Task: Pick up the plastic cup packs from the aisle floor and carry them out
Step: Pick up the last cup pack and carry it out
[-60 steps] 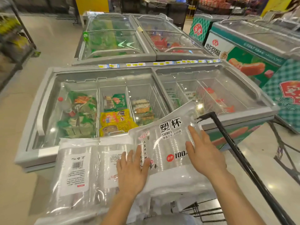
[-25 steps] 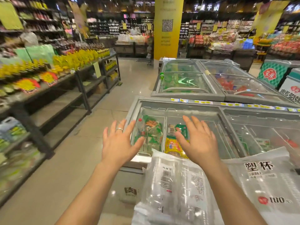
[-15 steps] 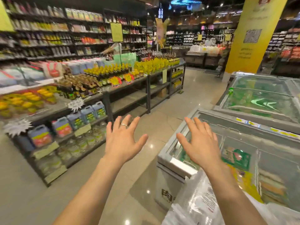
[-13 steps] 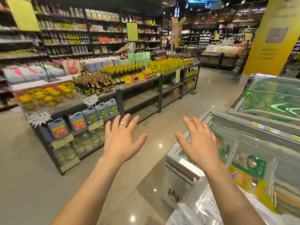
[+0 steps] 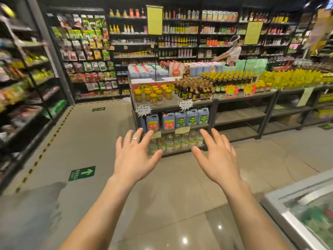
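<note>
Both my hands are held out in front of me over the aisle floor, fingers spread and holding nothing. My left hand (image 5: 134, 156), with a ring on one finger, is left of centre. My right hand (image 5: 217, 156) is right of centre at the same height. No plastic cup packs are in view now.
A low display stand (image 5: 173, 105) with jars, bottles and oil jugs is straight ahead. Tall shelving (image 5: 27, 83) lines the left. A chest freezer's corner (image 5: 295, 210) juts in at bottom right. A person (image 5: 232, 51) stands behind the display. A green arrow sign (image 5: 82, 173) marks the floor.
My view has swung left, away from the freezers and the cup packs in the cart. The packs and cart have left the frame. Both hands lifted off the packs and stay spread.
</note>
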A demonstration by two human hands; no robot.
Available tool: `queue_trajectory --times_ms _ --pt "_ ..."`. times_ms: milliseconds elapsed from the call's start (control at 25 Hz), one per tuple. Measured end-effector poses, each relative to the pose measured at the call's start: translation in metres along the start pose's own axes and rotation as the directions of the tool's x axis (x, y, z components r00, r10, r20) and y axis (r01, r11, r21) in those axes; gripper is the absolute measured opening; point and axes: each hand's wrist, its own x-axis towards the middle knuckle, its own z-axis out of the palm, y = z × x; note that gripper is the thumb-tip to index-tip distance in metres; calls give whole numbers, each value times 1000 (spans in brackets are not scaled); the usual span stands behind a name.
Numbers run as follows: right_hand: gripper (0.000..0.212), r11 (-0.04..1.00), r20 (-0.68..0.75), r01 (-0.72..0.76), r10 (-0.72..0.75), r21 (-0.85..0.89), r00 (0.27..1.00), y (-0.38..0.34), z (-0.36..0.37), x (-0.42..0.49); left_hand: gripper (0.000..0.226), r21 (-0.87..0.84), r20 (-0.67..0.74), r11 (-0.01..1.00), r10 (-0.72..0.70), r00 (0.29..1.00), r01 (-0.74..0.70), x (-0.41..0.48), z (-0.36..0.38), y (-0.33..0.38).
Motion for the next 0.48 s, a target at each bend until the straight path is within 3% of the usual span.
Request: queue_trajectory --times_ms 480 --pt "65 973 42 225 -227 59 973 -231 129 135 78 40 -121 968 -242 963 248 90 -12 -256"
